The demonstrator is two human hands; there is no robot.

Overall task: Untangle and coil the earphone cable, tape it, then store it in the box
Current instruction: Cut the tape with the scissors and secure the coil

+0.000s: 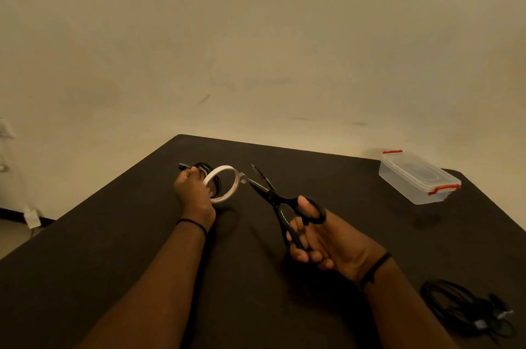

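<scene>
Fingers of the left hand (195, 196) curl round a coiled black earphone cable (205, 170) and a white tape roll (222, 184), held above the dark surface (113, 234). A short tape tab juts toward the parted blades of black scissors (280, 203), gripped through the handles by the right hand (324, 243). Far right sits a closed clear box (417, 178) with red clips; nearer, more black cables (466, 309) lie bundled.

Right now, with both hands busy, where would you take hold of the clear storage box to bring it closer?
Grip the storage box across its long side walls from above. It sits flat and shut at the table's far right, and the red latches on its short ends are best left alone.
</scene>
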